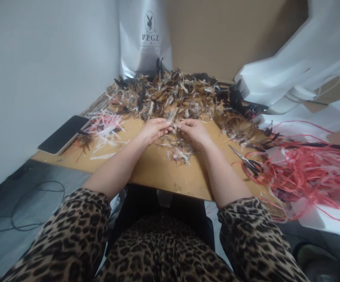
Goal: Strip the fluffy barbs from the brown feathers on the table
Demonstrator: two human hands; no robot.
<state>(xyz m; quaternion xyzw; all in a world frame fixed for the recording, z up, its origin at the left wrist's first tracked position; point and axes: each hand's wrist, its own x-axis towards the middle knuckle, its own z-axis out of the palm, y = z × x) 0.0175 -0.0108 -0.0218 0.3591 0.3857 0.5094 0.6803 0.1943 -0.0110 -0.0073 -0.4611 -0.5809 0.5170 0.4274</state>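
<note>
the left hand (155,131) and the right hand (196,133) face each other at the centre of the frame, above the flat yellow-brown surface (158,168). the small brown-and-white feather tuft (173,122) is located between the two hands. left fingers: pinched together on the tuft from its left side. right fingers: pinched together on the tuft from its right side; the exact contact points are blurred. the tuft lies at the tips of the fingers, not in either palm.

adjacent items: a wide heap of brown, black and white feathers (170,94) lies directly beyond the fingers, across the upper centre. a small loose patch of pale feather scraps (181,153) lies just below the hands. thin pink-and-white plastic strips (107,123) lie at centre left, beside a flat rectangular black-screened phone (64,134). silver-bladed scissors with black handles (248,161) lie at centre right, touching a tangled mass of red plastic twine (311,176).
</note>
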